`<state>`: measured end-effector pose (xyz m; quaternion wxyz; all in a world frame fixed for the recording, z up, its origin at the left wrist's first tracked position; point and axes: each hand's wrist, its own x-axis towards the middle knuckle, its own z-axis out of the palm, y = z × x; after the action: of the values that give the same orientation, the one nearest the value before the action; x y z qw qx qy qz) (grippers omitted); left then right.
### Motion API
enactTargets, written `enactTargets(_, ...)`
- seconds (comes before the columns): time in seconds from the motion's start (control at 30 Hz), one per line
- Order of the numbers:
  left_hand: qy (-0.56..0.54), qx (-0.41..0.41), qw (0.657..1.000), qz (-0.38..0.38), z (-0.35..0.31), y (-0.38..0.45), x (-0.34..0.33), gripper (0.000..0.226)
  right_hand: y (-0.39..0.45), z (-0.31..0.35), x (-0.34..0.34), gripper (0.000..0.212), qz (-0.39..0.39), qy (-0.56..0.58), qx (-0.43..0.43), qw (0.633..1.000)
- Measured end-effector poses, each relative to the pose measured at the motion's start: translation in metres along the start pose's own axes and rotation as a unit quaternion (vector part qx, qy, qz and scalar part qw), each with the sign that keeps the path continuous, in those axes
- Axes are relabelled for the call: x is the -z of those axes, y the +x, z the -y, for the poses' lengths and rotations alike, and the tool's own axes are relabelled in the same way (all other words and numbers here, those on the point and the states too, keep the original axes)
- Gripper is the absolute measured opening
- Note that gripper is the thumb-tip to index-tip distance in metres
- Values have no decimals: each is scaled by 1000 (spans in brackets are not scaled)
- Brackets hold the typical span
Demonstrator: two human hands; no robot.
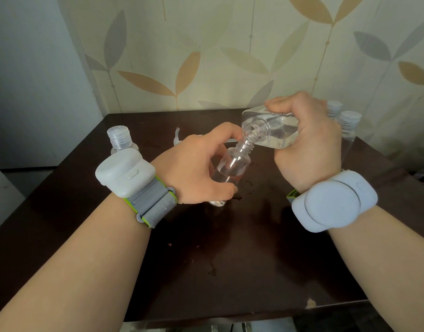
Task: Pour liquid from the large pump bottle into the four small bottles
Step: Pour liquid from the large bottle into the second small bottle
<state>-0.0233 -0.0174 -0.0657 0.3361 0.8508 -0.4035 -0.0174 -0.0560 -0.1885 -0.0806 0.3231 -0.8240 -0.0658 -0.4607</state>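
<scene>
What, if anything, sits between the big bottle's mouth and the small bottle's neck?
Nothing visible. The big bottle, tilted in the right hand, has its open mouth right at the uncapped neck of the small bottle held in the left hand. No cap or pump is in between.

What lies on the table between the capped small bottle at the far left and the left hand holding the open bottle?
In the head view, the removed pump head lies between the capped small bottle and the left hand, partly hidden behind it.

Dark brown wooden bench [230, 271] with wet spots near the middle, cream wallpaper with tan and grey leaf pattern [206, 56] behind, plain pale wall [33, 80] far left
</scene>
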Motion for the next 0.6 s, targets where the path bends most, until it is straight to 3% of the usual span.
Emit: enactTargets(0.6, 12, -7, 1000, -1, 1, 1, 0, 59, -1, 0, -1, 45, -3, -6, 7, 1000)
